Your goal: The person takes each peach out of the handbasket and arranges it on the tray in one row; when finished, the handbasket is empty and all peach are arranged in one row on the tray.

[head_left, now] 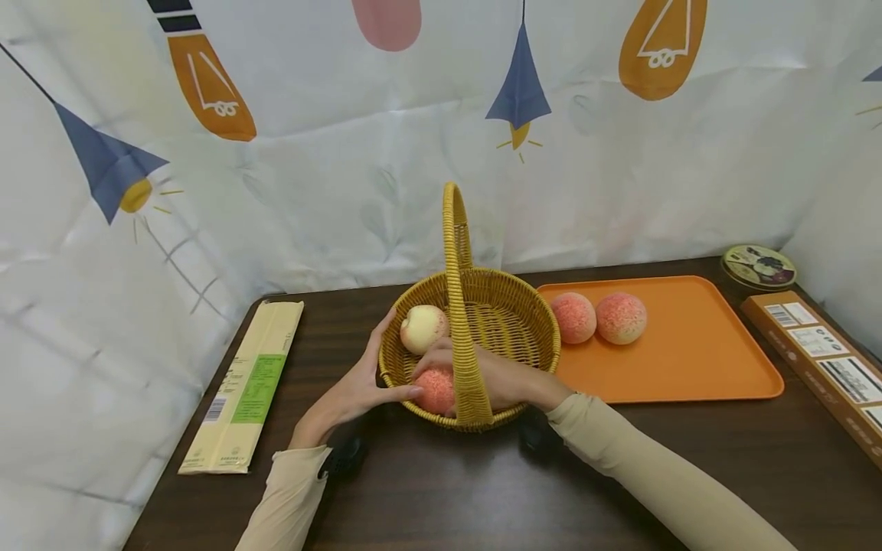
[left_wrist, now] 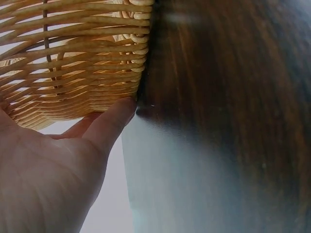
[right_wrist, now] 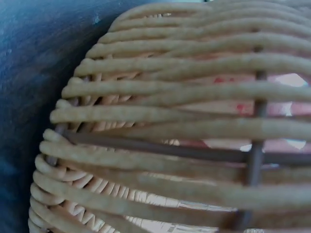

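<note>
A wicker basket (head_left: 549,330) with a tall handle stands on the dark table. My left hand (head_left: 357,392) holds its left side, fingers along the outer wall and thumb over the near rim. Seen from the left wrist, that hand (left_wrist: 53,170) presses the woven wall. Inside, below the handle, my right hand (head_left: 504,376) grips a pink peach (head_left: 432,390); the handle hides part of the hand. A pale peach (head_left: 422,329) lies behind it in the basket. Basket weave (right_wrist: 146,116) fills the right wrist view, with pink showing through the gaps.
Two more peaches (head_left: 573,317) sit at the left of an orange tray (head_left: 696,344), beside the basket. A round tin (head_left: 760,266) and a long brown box (head_left: 820,375) are at far right. A flat cream packet (head_left: 244,386) lies on the left. A printed curtain (head_left: 331,191) hangs behind.
</note>
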`<state>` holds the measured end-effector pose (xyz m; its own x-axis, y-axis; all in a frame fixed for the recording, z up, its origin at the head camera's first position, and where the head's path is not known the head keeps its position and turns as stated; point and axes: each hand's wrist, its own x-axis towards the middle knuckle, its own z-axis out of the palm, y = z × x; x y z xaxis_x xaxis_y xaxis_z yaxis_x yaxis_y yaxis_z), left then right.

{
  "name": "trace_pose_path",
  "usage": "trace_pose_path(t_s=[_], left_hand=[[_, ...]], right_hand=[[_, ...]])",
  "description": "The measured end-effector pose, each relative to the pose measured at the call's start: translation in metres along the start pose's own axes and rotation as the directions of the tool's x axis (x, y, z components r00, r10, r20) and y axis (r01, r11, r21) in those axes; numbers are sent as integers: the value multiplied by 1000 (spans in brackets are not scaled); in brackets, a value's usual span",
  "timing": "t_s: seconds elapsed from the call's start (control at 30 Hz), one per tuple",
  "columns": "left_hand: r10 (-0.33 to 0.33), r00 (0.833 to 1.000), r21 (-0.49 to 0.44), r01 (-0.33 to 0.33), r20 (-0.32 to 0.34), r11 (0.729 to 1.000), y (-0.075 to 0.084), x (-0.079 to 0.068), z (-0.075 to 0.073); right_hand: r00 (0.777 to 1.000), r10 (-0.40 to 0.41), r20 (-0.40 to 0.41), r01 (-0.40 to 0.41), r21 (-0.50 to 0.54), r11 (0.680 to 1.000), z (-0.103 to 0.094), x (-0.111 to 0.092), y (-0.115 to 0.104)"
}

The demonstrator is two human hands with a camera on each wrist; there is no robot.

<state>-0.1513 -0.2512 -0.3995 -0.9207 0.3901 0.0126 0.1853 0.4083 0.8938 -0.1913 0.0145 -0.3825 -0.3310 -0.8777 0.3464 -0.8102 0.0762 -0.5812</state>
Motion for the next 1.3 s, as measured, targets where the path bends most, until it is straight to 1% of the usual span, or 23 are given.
trace_pose_path(t_s=[0.07,0.13,0.17,0.27,0.37,0.43,0.53,0.63,0.67,0.77,0.83,0.9,0.97,1.0,1.07,1.13,1.17,1.2,1.23,1.3], left_hand=[[1,1000,3,-1,-2,1000,0,0,0],[6,1000,-8,-6,-2,1000,-1,0,0],[7,1000,-14,-7,-2,1000,-1,1,0],[13,1000,-35,-13,3,999,-2,2,0],[17,1000,-38,-17,8,999,-2,2,1],[19,1000,-37,-18,12,999,-1,2,1],[18,1000,-34,-18,15,999,0,2,1],[15,1000,-31,-14,14,999,1,2,0],[14,1000,-25,-14,12,1000,1,2,0],[8,1000,-8,-8,7,1000,1,1,0],[-1,1000,-2,1,1,1000,0,-1,0],[-13,1000,-4,13,-7,1000,0,-2,1],[-25,1000,-4,24,-14,1000,0,-3,0],[-27,1000,-3,27,-15,1000,0,-4,0],[-27,1000,3,27,-14,1000,0,-3,0],[-25,1000,11,25,-7,1000,-1,-2,0],[-28,1000,4,28,-6,1000,-1,-2,0],[-26,1000,1,26,-2,1000,-1,-1,1],[-26,1000,0,26,0,1000,-1,-1,1],[-29,1000,-14,30,4,999,-1,-1,2]], right_hand=[[999,14,-45,-16,-39,999,0,0,0],[993,57,-107,-63,-58,996,-3,-1,-2],[986,83,-143,-91,-50,995,-6,-2,-3],[953,165,-253,-169,9,986,-20,-10,-8],[919,208,-336,-194,76,978,-41,-26,-15],[896,233,-378,-212,97,973,-57,-42,-21],[861,276,-427,-228,161,960,-82,-69,-28],[815,324,-480,-263,192,946,-107,-101,-31],[795,341,-501,-287,184,940,-115,-111,-32],[749,365,-554,-364,116,924,-135,-141,-32],[725,377,-576,-406,85,910,-143,-160,-28],[709,388,-589,-439,61,896,-148,-178,-22],[688,418,-593,-475,68,877,-149,-195,-14],[674,440,-594,-495,80,865,-149,-203,-10],[637,490,-595,-546,100,832,-148,-217,-2],[592,545,-594,-606,117,787,-147,-228,5],[563,573,-596,-639,126,759,-147,-233,8],[543,594,-593,-667,125,734,-146,-237,12],[525,614,-589,-695,120,709,-146,-240,15],[496,651,-575,-738,115,665,-146,-246,21]])
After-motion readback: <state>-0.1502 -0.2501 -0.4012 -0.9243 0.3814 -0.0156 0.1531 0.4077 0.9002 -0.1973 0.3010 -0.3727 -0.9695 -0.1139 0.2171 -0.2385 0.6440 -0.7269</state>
